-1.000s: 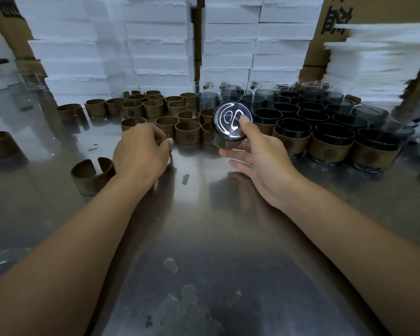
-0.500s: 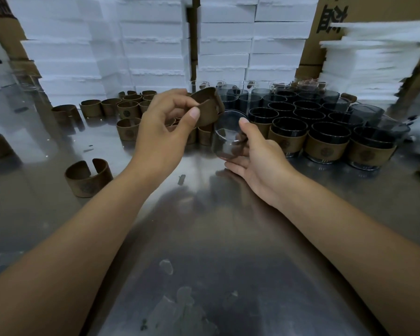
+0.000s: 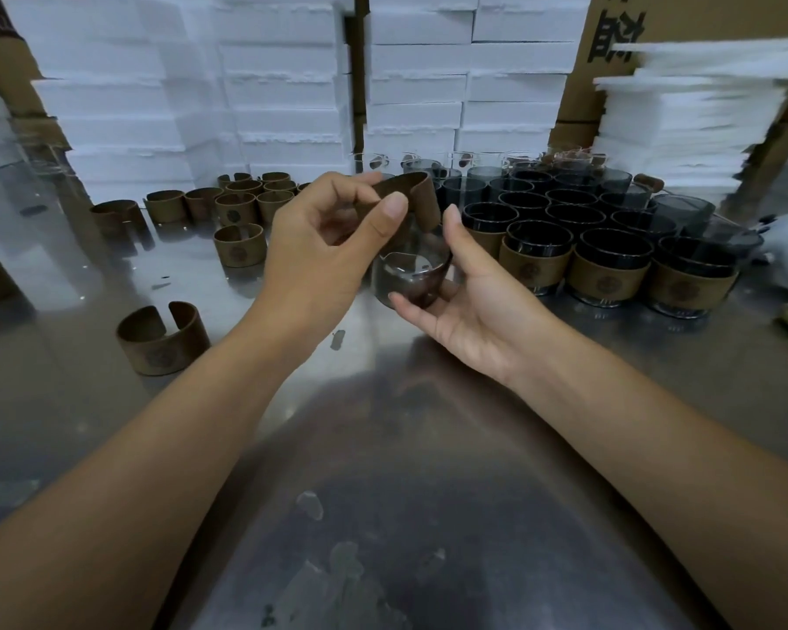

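Left hand [image 3: 324, 247]: up off the table [image 3: 383, 447]; thumb and fingers pinch one brown sleeve [image 3: 410, 197] by its end, so this hand is holding the sleeve.
Right hand [image 3: 469, 302]: holds one glass cup [image 3: 406, 279]; fingers curl under it and the thumb sticks up beside it.
Brown sleeve: in the air, spread open, right over the cup; its loose end hangs down near the right thumb.
Glass cup: in the right hand, just above the table, in front of the rows of cups; bare, with no sleeve on it yet.
What changed: a second ago the left hand was down among the loose sleeves [image 3: 242, 206] on the table, and the cup was tipped so its bottom faced the camera; now the left hand has come up with a sleeve and brought it to the cup, and the cup has turned.
What it means: the picking up looks done; the next job is likely to wrap the sleeve round the glass.
Not sure: the sleeve may already touch the glass, but the see-through cup makes it hard to tell.
Around: done cups [image 3: 610, 261] with sleeves stand at the right; white foam boxes [image 3: 283, 84] are stacked behind.
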Demonstrator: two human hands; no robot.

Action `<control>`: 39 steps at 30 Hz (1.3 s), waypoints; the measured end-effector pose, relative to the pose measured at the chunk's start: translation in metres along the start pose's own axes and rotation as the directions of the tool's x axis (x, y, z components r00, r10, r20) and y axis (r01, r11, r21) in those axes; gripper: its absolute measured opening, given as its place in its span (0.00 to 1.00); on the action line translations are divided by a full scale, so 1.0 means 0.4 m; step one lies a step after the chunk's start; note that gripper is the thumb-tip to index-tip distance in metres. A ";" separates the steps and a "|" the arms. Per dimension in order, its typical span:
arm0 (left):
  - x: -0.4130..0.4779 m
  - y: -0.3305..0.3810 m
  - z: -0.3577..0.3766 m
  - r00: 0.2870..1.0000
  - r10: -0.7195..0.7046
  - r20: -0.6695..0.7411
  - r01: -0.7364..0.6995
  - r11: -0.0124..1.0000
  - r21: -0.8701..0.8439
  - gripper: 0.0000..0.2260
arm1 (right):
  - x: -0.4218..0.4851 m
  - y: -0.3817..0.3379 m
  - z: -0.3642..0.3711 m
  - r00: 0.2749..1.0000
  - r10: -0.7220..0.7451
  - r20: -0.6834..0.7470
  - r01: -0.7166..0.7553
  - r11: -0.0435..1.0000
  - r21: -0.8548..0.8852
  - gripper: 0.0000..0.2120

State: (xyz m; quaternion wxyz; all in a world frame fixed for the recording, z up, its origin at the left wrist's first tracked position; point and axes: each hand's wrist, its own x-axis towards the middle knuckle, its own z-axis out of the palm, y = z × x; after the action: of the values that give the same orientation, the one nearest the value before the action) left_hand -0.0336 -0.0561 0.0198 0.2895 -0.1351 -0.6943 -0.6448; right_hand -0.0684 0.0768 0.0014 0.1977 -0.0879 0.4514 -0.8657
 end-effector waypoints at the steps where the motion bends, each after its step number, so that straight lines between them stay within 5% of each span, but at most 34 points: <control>1: -0.002 0.004 0.001 1.000 0.003 0.005 -0.003 1.000 0.000 0.07 | 0.000 0.000 -0.001 1.000 -0.006 0.001 0.006 1.000 -0.002 0.13; 6: -0.013 0.013 0.007 0.998 0.013 0.066 -0.015 0.999 0.029 0.15 | 0.000 -0.008 0.000 1.000 -0.003 -0.025 0.004 1.000 0.003 0.16; 11: -0.019 0.015 0.012 0.991 0.027 0.134 -0.038 0.996 0.080 0.20 | -0.004 -0.013 0.009 0.998 -0.020 0.053 0.022 0.999 -0.034 0.35; 27: -0.014 0.007 0.021 0.989 -0.109 0.102 0.110 0.994 -0.009 0.18 | -0.001 -0.011 0.009 0.997 -0.061 0.052 0.062 0.998 -0.017 0.29; 31: -0.016 0.000 0.024 0.953 -0.227 0.199 0.232 0.973 -0.001 0.14 | 0.001 -0.011 0.009 0.998 -0.065 0.023 0.065 0.998 0.008 0.29; 39: -0.012 -0.009 0.023 0.933 -0.282 0.225 0.296 0.955 -0.030 0.13 | 0.001 -0.012 0.005 0.993 -0.093 0.069 0.095 0.995 -0.033 0.17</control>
State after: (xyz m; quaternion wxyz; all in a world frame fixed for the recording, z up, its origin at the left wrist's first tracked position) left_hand -0.0340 -0.0468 0.0143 0.1092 -0.1105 -0.7135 -0.6832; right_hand -0.0693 0.0775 0.0066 0.1701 -0.1417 0.4557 -0.8622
